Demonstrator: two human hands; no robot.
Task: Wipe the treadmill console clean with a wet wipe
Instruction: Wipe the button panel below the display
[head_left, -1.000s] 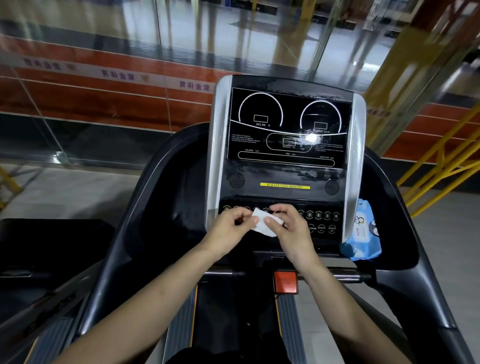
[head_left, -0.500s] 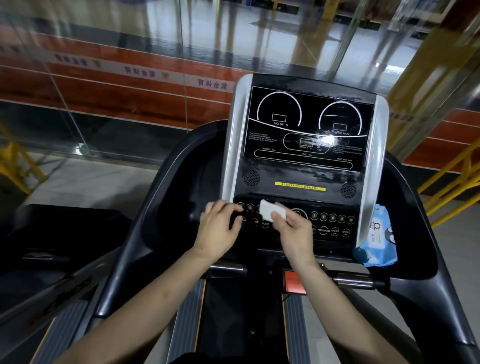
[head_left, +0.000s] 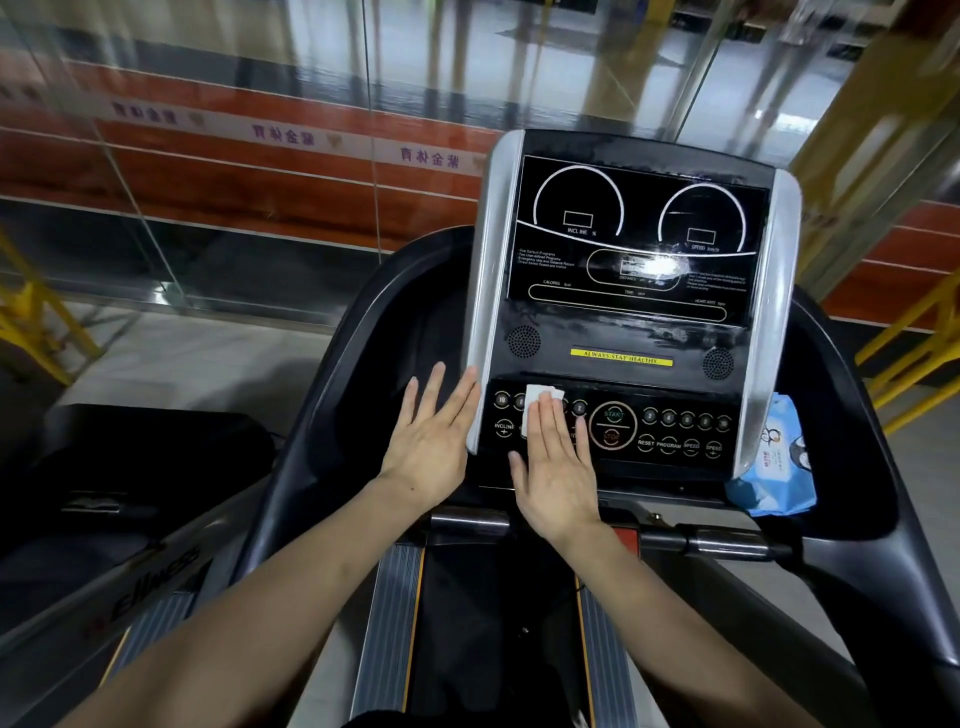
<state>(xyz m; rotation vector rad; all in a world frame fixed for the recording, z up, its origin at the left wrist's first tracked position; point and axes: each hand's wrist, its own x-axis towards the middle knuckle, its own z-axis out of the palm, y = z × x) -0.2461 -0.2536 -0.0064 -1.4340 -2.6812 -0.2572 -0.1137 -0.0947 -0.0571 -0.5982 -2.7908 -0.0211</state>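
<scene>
Wet wipe (head_left: 535, 410) is pressed flat against the button panel of the treadmill console (head_left: 623, 332), left of the START/STOP dial (head_left: 613, 430), under the right hand (head_left: 556, 467); fingers straight, nothing gripped. Left hand (head_left: 434, 441) is laid open beside the console's silver left edge, fingers straight, empty. Wipe pack (head_left: 774, 467) sits in the right tray. Risk judged: firm pressure over the keys could trigger START, or the small folded wipe could be slid out from under flat fingers.
</scene>
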